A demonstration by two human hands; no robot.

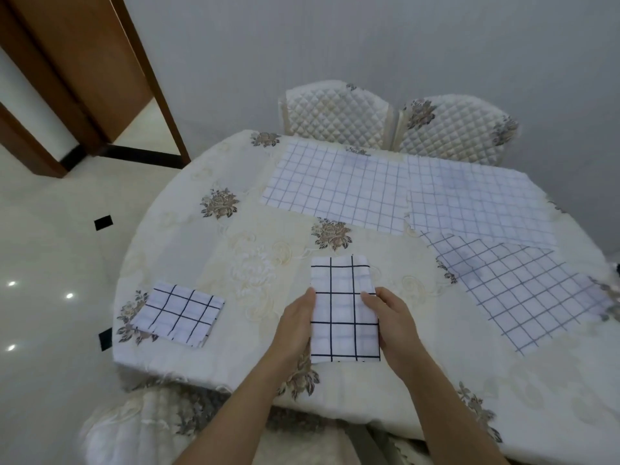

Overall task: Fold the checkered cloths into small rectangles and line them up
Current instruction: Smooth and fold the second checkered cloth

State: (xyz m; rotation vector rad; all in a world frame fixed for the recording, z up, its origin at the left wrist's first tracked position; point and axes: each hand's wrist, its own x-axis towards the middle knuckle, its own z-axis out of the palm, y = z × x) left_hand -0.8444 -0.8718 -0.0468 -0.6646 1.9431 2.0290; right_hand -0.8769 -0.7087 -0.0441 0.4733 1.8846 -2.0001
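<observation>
A folded white cloth with dark checks (342, 307) lies as a narrow rectangle near the table's front edge. My left hand (297, 325) lies flat along its left edge with straight fingers. My right hand (391, 325) lies against its right edge, thumb on top of the cloth. Another folded checkered cloth (179, 313) lies at the table's left edge. Three unfolded checkered cloths are spread out flat: one at the back middle (339, 186), one at the back right (469, 199) and one on the right (526, 290), the last two overlapping.
The table (255, 250) wears a cream floral tablecloth. Two quilted chair backs (335, 112) (456, 129) stand behind it by the wall. A padded chair seat (134, 427) is below the front edge. A wooden door frame (77, 68) stands at the far left.
</observation>
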